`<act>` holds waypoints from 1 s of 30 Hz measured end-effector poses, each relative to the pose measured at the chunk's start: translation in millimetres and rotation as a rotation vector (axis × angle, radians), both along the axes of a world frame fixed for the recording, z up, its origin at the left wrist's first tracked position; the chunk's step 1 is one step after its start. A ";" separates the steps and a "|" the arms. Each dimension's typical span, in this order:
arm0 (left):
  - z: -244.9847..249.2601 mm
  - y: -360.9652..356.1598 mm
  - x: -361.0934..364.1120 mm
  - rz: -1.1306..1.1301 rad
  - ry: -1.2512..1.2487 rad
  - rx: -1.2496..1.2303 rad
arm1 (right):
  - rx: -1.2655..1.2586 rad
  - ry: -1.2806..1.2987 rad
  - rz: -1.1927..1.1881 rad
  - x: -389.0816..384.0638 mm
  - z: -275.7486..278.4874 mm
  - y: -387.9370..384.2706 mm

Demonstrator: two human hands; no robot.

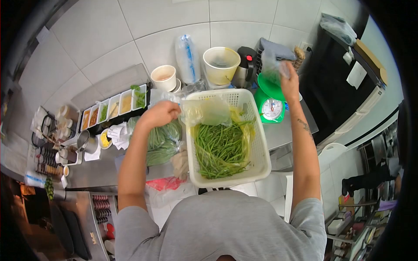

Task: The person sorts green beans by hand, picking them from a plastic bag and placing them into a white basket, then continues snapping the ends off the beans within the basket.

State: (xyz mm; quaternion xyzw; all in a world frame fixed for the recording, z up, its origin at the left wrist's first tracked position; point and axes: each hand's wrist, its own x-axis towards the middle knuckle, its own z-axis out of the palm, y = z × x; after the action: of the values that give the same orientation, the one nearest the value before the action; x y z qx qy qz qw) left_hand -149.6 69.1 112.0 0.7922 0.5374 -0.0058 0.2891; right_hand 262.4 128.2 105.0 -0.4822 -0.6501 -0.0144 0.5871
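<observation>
Steel counter (91, 175) holds green scale (271, 108), kettle (245, 67), bagged greens (164, 141), condiment tray (114, 108), papers (118, 134), bowl of yellow food (105, 138).

Bright, even light with dark, curved corners

We see wide-lens bending toward the edges, soft shadows, and slight blur at the raised right hand (289, 74).

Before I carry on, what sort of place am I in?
Probably a commercial kitchen: there's a green dial scale, a row of white ingredient tubs and a large basket of green beans.
</observation>
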 end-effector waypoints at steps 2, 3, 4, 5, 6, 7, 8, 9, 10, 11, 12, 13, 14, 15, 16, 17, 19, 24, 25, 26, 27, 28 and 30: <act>12.8 -13.5 7.4 0.093 -0.365 0.183 | -0.048 0.248 0.175 -15.2 34.9 -9.4; 18.7 -19.8 15.0 0.143 -0.547 0.273 | -0.077 0.371 0.265 -23.6 44.5 -12.2; 31.5 -27.9 31.3 0.111 -0.669 0.351 | -0.109 0.477 0.341 -35.4 49.1 -17.7; 39.2 -33.4 52.6 0.079 -0.790 0.429 | -0.143 0.582 0.416 -48.9 50.6 -27.3; 37.1 -32.4 70.9 0.081 -0.822 0.574 | -0.176 0.686 0.490 -63.0 49.1 -36.8; 34.5 -29.3 88.3 0.083 -0.849 0.720 | -0.218 0.770 0.520 -79.7 42.3 -47.1; 19.9 -21.0 104.2 0.041 -0.875 0.678 | -0.264 0.856 0.547 -97.5 29.0 -60.3; -2.2 -13.5 116.0 0.000 -0.899 0.633 | -0.313 0.944 0.570 -110.0 12.3 -73.5; -19.9 -15.2 124.9 -0.082 -0.724 0.563 | -0.365 1.017 0.625 -117.1 -10.5 -83.8; -35.9 -18.5 129.2 -0.166 -0.551 0.491 | -0.414 1.090 0.677 -120.9 -36.9 -91.6; -51.8 -20.4 128.1 -0.162 -0.601 0.501 | -0.469 1.179 0.692 -120.1 -66.3 -97.3; -63.3 -22.0 126.8 -0.159 -0.652 0.517 | -0.520 1.265 0.708 -120.2 -77.4 -104.4; -72.8 -21.3 124.9 -0.156 -0.701 0.537 | -0.543 1.295 0.706 -114.9 -83.1 -109.6; -75.4 -24.3 122.6 -0.141 -0.737 0.501 | -0.567 1.328 0.701 -113.2 -78.9 -118.3; -79.5 -29.3 120.1 -0.124 -0.775 0.458 | -0.595 1.363 0.691 -111.5 -76.1 -125.0; -82.3 -32.8 118.2 -0.108 -0.814 0.415 | -0.597 1.339 0.731 -109.3 -74.6 -126.6; -70.9 -35.6 103.6 0.004 -0.950 0.180 | -0.584 1.290 0.811 -107.1 -68.0 -124.4; -45.0 -64.9 118.7 -0.051 -1.054 0.435 | -0.526 1.121 0.921 -137.4 -43.7 -126.2; -52.8 -62.0 130.7 -0.017 -0.977 0.532 | -0.523 1.070 0.960 -141.0 -43.3 -126.1; -58.4 -59.8 131.5 0.011 -0.977 0.537 | -0.552 0.925 0.924 -140.2 -46.1 -124.7; -58.3 -59.5 132.7 0.038 -0.977 0.540 | -0.573 0.775 0.889 -137.5 -47.2 -120.6; -54.5 -54.1 125.6 0.045 -1.050 0.458 | -0.581 0.626 0.854 -134.4 -44.6 -114.7; -44.2 -52.5 116.0 0.086 -1.205 0.265 | -0.423 0.404 0.794 -120.7 -27.1 -120.3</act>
State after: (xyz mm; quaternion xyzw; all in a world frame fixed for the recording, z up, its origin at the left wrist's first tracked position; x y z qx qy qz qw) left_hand -33.5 16.7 67.8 0.6632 0.3071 0.5212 0.4408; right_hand 141.7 7.9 77.9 -0.2992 -0.6453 0.4367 0.5508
